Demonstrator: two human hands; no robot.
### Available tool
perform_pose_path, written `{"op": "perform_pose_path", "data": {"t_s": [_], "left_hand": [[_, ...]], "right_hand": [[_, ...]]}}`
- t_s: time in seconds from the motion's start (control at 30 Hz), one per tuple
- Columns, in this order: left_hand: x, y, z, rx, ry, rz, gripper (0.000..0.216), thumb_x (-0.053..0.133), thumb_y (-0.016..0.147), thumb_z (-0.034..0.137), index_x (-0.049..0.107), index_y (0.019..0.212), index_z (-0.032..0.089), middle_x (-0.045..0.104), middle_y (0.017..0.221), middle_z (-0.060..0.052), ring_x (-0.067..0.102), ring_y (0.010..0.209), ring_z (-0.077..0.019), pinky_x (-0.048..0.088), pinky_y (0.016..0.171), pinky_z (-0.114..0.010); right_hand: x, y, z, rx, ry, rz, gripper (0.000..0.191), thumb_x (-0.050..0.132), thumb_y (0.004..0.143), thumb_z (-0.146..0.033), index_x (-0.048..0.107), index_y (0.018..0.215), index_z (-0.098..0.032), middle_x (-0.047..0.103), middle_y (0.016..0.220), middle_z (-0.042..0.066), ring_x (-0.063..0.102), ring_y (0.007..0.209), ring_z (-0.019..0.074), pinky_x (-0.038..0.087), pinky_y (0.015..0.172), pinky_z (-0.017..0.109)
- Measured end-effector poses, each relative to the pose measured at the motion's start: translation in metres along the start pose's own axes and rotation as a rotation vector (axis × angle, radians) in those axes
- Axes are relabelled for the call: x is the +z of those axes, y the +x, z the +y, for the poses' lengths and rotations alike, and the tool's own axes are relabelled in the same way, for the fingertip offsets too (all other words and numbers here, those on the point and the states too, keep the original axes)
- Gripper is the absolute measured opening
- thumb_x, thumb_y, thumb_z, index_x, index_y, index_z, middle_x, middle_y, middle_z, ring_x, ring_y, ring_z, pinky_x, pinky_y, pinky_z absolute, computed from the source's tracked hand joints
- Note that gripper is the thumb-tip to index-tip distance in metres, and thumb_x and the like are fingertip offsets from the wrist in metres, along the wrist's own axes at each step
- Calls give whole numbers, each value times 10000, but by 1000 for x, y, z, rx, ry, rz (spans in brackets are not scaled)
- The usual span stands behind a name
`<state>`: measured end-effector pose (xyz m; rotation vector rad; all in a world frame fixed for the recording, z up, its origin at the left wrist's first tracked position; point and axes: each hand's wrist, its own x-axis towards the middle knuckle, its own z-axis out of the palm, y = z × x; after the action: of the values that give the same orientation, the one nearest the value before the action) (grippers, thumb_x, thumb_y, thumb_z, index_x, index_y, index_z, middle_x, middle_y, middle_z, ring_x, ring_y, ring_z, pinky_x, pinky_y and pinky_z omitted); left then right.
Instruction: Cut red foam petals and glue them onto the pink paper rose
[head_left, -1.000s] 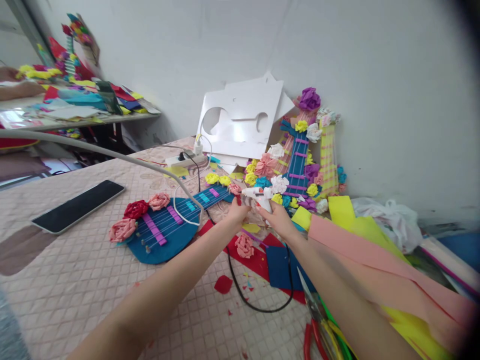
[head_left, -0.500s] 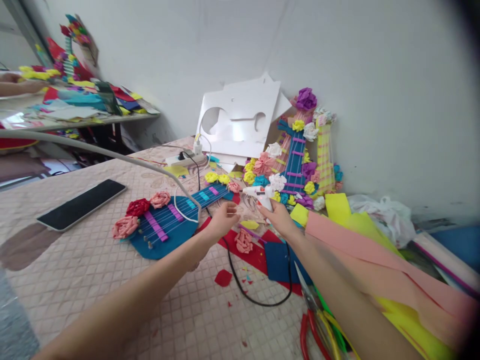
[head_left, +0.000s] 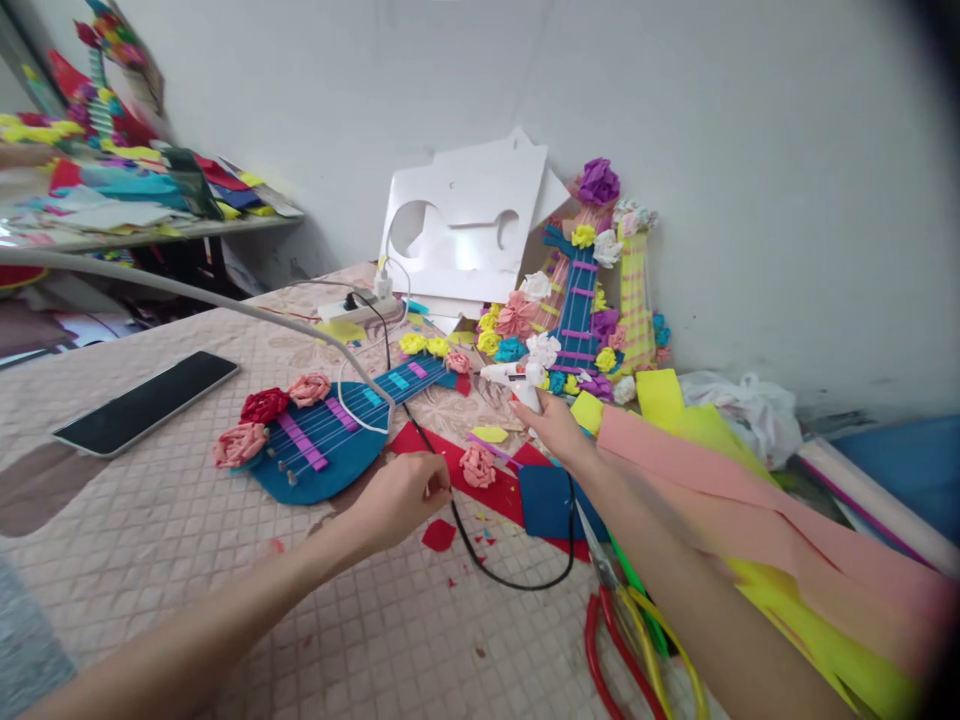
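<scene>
My right hand (head_left: 553, 428) is wrapped round the handle of a white glue gun (head_left: 510, 374), whose nozzle points left over the quilted bed cover. My left hand (head_left: 401, 495) hovers low with its fingers pinched together above a small red foam scrap (head_left: 439, 535); what it pinches, if anything, is too small to see. A blue foam guitar (head_left: 341, 430) with red and pink paper roses lies left of my left hand. A loose pink paper rose (head_left: 478, 465) sits on red foam (head_left: 435, 447) between my hands. The gun's black cord (head_left: 510, 575) loops below.
A black tablet (head_left: 146, 400) lies at left. A power strip (head_left: 352, 310), white cut card (head_left: 465, 230) and a flower-decked guitar (head_left: 581, 300) stand by the wall. Red and yellow-handled scissors (head_left: 630, 640) and pink and yellow foam sheets (head_left: 757, 510) lie at right. A cluttered table (head_left: 112, 200) stands far left.
My left hand has drawn back from the glue gun's nozzle toward me and lowered to the red scrap, closing into a pinch. My right hand has kept hold of the gun.
</scene>
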<state>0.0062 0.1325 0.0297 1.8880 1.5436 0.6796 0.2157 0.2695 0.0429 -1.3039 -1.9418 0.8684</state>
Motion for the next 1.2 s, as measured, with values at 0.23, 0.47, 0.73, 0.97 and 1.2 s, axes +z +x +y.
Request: {"op": "perform_pose_path", "data": {"t_s": [0.23, 0.47, 0.73, 0.97, 1.2], "left_hand": [[10, -29, 3, -78, 247, -57, 74, 582, 718, 167, 559, 787, 185, 582, 938, -65, 566, 848, -214, 410, 703, -283], [12, -28, -4, -76, 114, -37, 105, 557, 682, 110, 524, 618, 187, 601, 726, -18, 558, 696, -178, 359, 588, -259], [-2, 0, -15, -116, -434, 182, 118, 596, 759, 242, 492, 735, 191, 569, 597, 35, 548, 549, -122, 394, 513, -222], [7, 62, -15, -151, -775, 432, 129, 632, 713, 147, 508, 691, 170, 584, 646, 20, 592, 542, -101, 469, 539, -215], [13, 109, -40, -191, -713, 494, 140, 603, 683, 63, 647, 792, 138, 671, 731, -45, 623, 611, -138, 496, 559, -233]], "right_hand": [[0, 1, 3, -18, -13, 5, 300, 576, 747, -410, 616, 898, -154, 617, 655, 18, 527, 528, 163, 402, 488, 252], [3, 3, 5, 1, -12, -19, 291, 564, 758, -412, 606, 906, -165, 595, 619, 0, 511, 464, 147, 407, 447, 250], [21, 12, 5, 0, -54, -80, 252, 580, 749, -378, 634, 884, -173, 569, 543, -13, 526, 462, 159, 405, 430, 245], [33, 25, 2, -32, -123, -69, 254, 588, 734, -373, 655, 863, -164, 577, 552, -3, 530, 483, 172, 397, 456, 255], [31, 24, 4, -66, -104, -58, 297, 572, 763, -370, 643, 965, -165, 626, 687, 26, 526, 499, 150, 399, 459, 244]]}}
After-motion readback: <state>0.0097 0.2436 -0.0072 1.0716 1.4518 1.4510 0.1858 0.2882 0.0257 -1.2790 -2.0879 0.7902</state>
